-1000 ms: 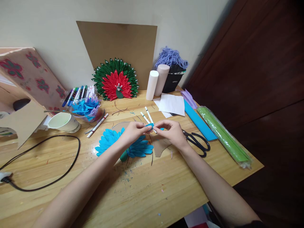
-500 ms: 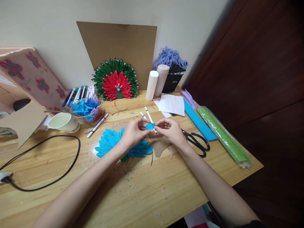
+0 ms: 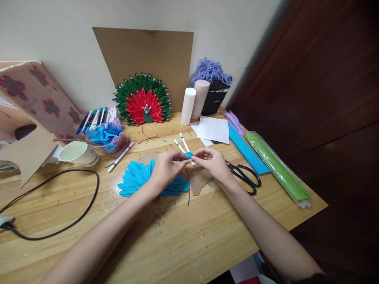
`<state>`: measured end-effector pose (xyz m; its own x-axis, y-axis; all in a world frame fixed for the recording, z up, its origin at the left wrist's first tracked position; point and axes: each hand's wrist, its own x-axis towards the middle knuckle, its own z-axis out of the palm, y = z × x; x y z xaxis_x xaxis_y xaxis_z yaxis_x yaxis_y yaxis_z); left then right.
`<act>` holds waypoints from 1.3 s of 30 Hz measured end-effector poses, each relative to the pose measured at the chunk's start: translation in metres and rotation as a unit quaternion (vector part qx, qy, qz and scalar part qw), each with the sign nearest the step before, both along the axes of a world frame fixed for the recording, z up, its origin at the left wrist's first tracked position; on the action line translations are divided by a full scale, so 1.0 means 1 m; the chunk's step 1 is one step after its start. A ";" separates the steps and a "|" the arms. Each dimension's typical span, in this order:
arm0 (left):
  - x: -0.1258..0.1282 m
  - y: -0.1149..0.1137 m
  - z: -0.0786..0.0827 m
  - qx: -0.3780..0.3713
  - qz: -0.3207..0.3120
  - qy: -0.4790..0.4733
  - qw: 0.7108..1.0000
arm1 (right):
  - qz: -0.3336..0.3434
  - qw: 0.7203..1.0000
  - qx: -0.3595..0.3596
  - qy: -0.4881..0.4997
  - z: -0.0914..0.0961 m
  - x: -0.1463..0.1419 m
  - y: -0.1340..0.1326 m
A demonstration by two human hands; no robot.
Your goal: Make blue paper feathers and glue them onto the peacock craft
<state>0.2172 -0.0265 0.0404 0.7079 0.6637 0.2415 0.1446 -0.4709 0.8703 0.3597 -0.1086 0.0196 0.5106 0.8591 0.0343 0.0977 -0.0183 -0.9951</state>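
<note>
Between my fingertips is a small blue paper petal (image 3: 188, 155), partly hidden by the fingers. My left hand (image 3: 168, 166) pinches it from the left, and my right hand (image 3: 211, 161) pinches its right end. Under my left wrist lies a fan of blue paper petals (image 3: 134, 179), its middle covered by the arm. Two white markers (image 3: 185, 142) lie on the table just beyond my fingers. A cut piece of brown cardboard (image 3: 199, 183) rests below my right hand, with black-handled scissors (image 3: 247, 177) to its right.
A red and green petal fan (image 3: 145, 98) leans on a cardboard sheet (image 3: 151, 51) at the back. A paper cup (image 3: 78, 154), a bowl of blue scraps (image 3: 109, 136) and a black cable (image 3: 97, 189) are on the left. Blue paper (image 3: 248, 150) and a wrapped green roll (image 3: 278, 169) lie right.
My left fingers have closed further over the blue petal, so less of it shows. My right hand stays nearly in place, and the view has shifted slightly.
</note>
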 end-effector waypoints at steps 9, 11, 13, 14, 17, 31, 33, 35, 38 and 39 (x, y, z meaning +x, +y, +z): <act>0.001 0.005 -0.004 -0.109 0.035 -0.045 0.992 | -0.040 0.999 0.021 0.001 0.000 0.005 0.001; 0.002 0.006 -0.006 -0.159 0.024 -0.061 0.985 | -0.040 0.999 0.027 0.004 0.000 0.007 0.001; 0.004 0.006 -0.007 -0.198 -0.008 -0.079 0.977 | -0.026 0.999 0.028 0.000 0.000 0.006 0.001; 0.004 0.005 -0.008 -0.210 -0.024 -0.084 0.974 | -0.018 0.999 0.028 -0.001 0.000 0.005 0.000; 0.005 0.005 -0.009 -0.208 -0.029 -0.066 0.975 | 0.003 1.000 0.022 0.003 0.001 0.002 0.000; 0.004 0.005 -0.011 -0.185 0.024 -0.053 0.981 | 0.026 0.999 0.010 0.035 0.005 -0.003 -0.001; 0.005 0.005 -0.011 -0.186 0.028 -0.058 0.980 | 0.028 0.999 0.010 0.032 0.006 -0.004 -0.002; 0.005 0.005 -0.010 -0.195 0.030 -0.064 0.978 | 0.022 0.999 0.012 0.027 0.006 -0.004 -0.003; 0.006 0.007 -0.004 -0.244 0.014 -0.068 0.967 | 0.016 1.000 0.009 0.016 0.006 -0.002 -0.002; 0.005 0.009 -0.001 -0.266 0.004 -0.062 0.962 | 0.018 1.000 0.006 0.013 0.005 -0.001 -0.002</act>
<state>0.2227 -0.0180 0.0391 0.6906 0.7213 -0.0522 0.0265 0.0469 0.9985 0.3590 -0.1107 0.0249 0.4805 0.8764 0.0312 0.0717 -0.0038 -0.9974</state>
